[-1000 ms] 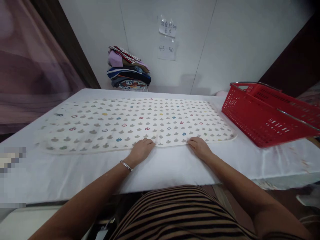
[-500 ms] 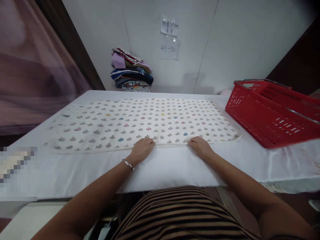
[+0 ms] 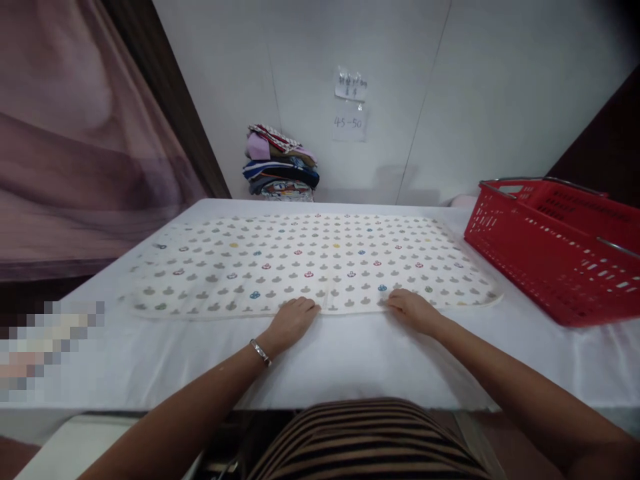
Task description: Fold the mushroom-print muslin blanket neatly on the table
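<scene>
A white cloth (image 3: 330, 267) printed with small grey and coloured motifs lies spread flat across the table, its corners rounded. At its near edge, left of the middle, my left hand (image 3: 291, 323) is closed on the fabric, a bracelet (image 3: 261, 352) on the wrist. Further right along that same edge, my right hand (image 3: 414, 311) has its fingers pinched on the cloth. Both sets of fingertips are partly hidden by the hands themselves. A faint crease runs through the cloth between the two hands.
The table (image 3: 350, 367) has a white cover. A red plastic basket (image 3: 555, 253) with metal handles stands at the right. Folded clothes (image 3: 281, 167) are piled at the back against the wall, under paper signs (image 3: 349, 122). A pink curtain (image 3: 75, 133) hangs at the left.
The whole view has shifted, so everything sits lower and slightly to the right. Two layers showed at the cloth's near edge before; now they lie nearly together. Both hands stay on that edge.
</scene>
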The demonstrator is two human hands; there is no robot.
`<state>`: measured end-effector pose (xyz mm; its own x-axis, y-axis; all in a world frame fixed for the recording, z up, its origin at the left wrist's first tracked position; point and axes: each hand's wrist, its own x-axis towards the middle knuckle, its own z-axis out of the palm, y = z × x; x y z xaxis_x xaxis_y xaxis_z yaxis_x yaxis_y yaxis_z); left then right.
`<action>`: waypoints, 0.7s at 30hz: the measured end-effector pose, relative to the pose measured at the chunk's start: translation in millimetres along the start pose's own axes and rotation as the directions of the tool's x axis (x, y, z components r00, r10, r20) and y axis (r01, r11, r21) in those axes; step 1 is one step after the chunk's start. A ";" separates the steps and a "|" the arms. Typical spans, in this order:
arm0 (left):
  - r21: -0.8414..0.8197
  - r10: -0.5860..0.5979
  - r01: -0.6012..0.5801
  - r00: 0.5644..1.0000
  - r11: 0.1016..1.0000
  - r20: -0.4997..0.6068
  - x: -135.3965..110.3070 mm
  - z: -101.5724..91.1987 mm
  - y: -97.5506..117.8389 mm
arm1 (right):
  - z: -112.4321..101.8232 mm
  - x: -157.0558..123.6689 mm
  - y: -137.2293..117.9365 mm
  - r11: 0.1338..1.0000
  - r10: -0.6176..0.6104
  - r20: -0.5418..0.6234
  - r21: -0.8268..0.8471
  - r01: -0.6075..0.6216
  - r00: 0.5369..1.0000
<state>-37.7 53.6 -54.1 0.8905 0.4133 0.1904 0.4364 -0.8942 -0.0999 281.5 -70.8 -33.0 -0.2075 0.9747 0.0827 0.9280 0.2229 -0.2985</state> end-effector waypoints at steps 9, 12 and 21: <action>-0.026 -0.082 0.082 0.996 0.996 -0.020 -4.7 8.4 3.6 | 29.7 139.9 -20.8 0.982 -0.170 -0.121 0.059 0.178 0.978; -0.084 -0.110 0.106 0.993 0.991 -0.050 -7.8 11.0 4.8 | 38.5 181.6 -14.1 0.991 -0.135 -0.020 0.001 0.135 0.991; -0.225 -0.190 0.150 0.967 0.963 -0.169 -11.0 20.2 6.3 | 41.7 239.4 -15.6 1.000 0.007 0.039 -0.004 -0.006 0.999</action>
<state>-42.1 46.8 -76.6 0.7564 0.5405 0.3685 0.5246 -0.8377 0.1518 204.5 159.7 -48.2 -0.2132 0.9760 0.0440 0.9305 0.2165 -0.2955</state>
